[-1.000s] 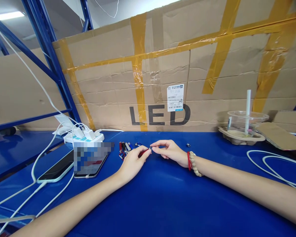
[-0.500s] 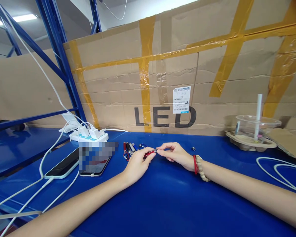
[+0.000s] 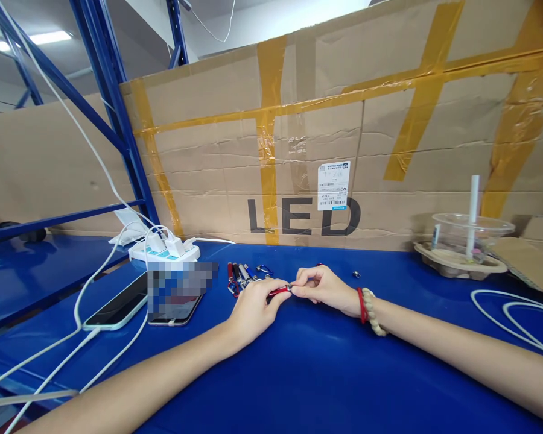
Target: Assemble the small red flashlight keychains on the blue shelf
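Observation:
My left hand point(image 3: 253, 304) is closed around a small red metal tube point(image 3: 278, 291) that looks like a keychain flashlight, with its silver end pointing right. My right hand point(image 3: 326, 290) meets it there, thumb and forefinger pinched at that silver end; any small part between those fingertips is hidden. Just beyond my left hand lie several similar tubes point(image 3: 240, 272) in red, black, silver and blue, some with small clips. A blue clip point(image 3: 265, 269) lies beside them. A small silver piece point(image 3: 356, 274) rests on the blue tabletop point(image 3: 326, 374) past my right wrist.
Two phones, one pale-edged point(image 3: 120, 304) and one dark point(image 3: 174, 316), lie left near a white power strip point(image 3: 172, 256) with cables. A clear cup with a straw point(image 3: 474, 211) stands in a pulp tray point(image 3: 461, 265) at right, near a coiled white cable point(image 3: 502, 313). A large cardboard box point(image 3: 217, 169) walls the back.
Both hands and the red tube sit slightly lower in view, as does the whole scene. The right fingertips have shifted a little at the silver end.

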The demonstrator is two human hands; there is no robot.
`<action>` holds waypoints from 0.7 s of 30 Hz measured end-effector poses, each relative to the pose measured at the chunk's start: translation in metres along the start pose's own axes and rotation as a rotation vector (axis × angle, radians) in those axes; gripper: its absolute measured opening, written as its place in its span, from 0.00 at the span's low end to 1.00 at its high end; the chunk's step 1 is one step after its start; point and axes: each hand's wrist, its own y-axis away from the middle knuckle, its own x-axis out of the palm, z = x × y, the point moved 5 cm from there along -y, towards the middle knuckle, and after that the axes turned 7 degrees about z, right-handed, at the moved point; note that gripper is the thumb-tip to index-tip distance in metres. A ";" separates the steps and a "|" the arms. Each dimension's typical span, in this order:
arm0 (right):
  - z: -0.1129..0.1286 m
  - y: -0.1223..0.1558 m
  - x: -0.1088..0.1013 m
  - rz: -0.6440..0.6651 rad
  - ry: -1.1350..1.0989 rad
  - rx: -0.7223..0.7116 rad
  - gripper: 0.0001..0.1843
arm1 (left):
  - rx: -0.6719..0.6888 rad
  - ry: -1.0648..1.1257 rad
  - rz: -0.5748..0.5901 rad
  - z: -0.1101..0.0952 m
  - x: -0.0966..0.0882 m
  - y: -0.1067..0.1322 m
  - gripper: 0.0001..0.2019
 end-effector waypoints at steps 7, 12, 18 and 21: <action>0.004 0.002 0.001 -0.017 0.026 0.020 0.23 | -0.015 -0.075 0.010 -0.003 -0.001 0.000 0.12; 0.008 0.004 0.002 -0.031 0.025 0.048 0.24 | -0.017 -0.098 0.011 -0.002 -0.001 -0.001 0.12; 0.006 0.003 0.001 -0.043 -0.004 0.082 0.23 | -0.038 -0.062 -0.010 -0.001 -0.003 -0.003 0.12; 0.003 0.002 -0.001 -0.040 -0.022 0.087 0.22 | -0.018 -0.026 -0.017 -0.004 -0.005 -0.003 0.11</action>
